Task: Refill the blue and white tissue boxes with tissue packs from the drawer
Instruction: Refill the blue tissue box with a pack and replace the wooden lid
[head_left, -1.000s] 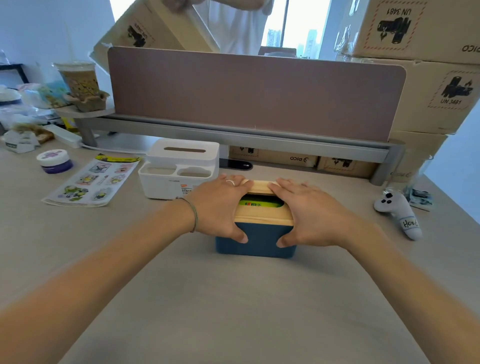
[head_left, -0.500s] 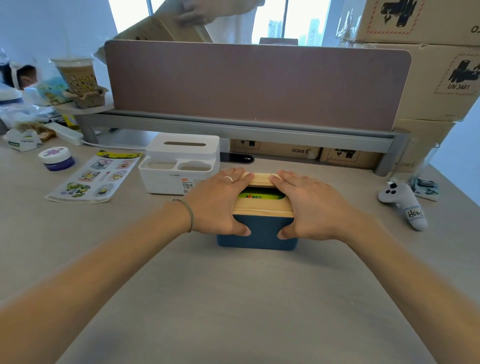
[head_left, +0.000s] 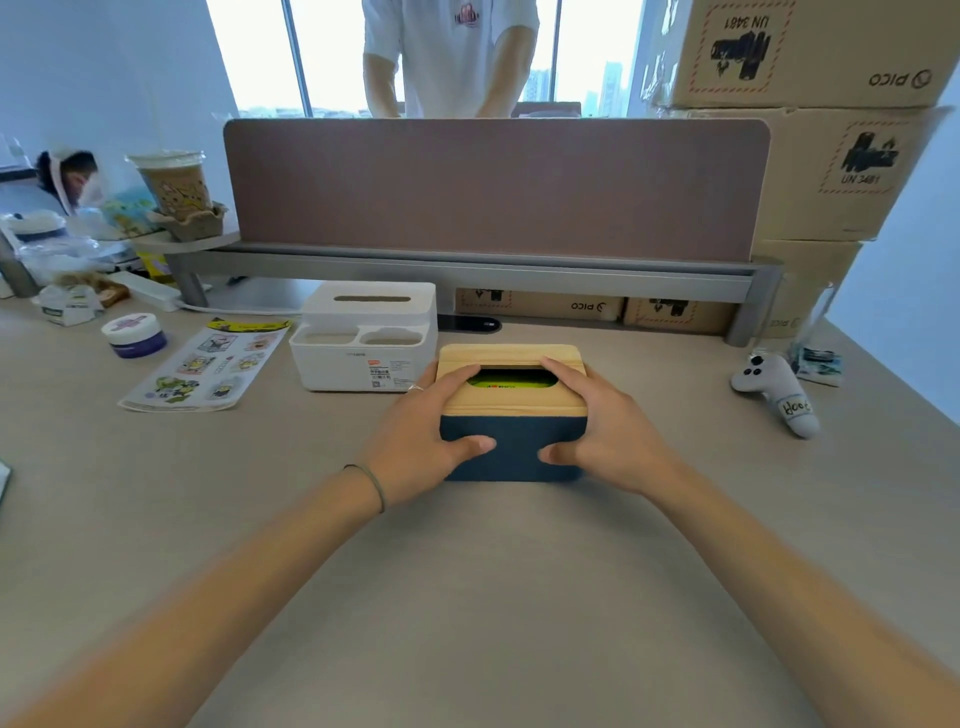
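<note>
The blue tissue box (head_left: 514, 451) stands on the desk in front of me, its wooden lid (head_left: 511, 402) seated on top. A green tissue pack (head_left: 511, 379) shows through the lid's slot. My left hand (head_left: 422, 427) grips the box's left side, thumb on the blue front and fingers over the lid. My right hand (head_left: 605, 426) grips the right side the same way. The white tissue box (head_left: 363, 338) sits just behind and to the left, lid on, its slot dark. The drawer is out of view.
A sticker sheet (head_left: 208, 364) and a small purple jar (head_left: 134, 335) lie to the left. A grey controller (head_left: 776, 389) rests at the right. A brown divider panel (head_left: 493, 189) closes the desk's far side, with stacked cardboard boxes (head_left: 831, 171) at the right and a person standing behind.
Both hands slid from lying flat on the lid down onto the box's sides, thumbs now on the blue front. The person behind the divider lowered the cardboard box out of view.
</note>
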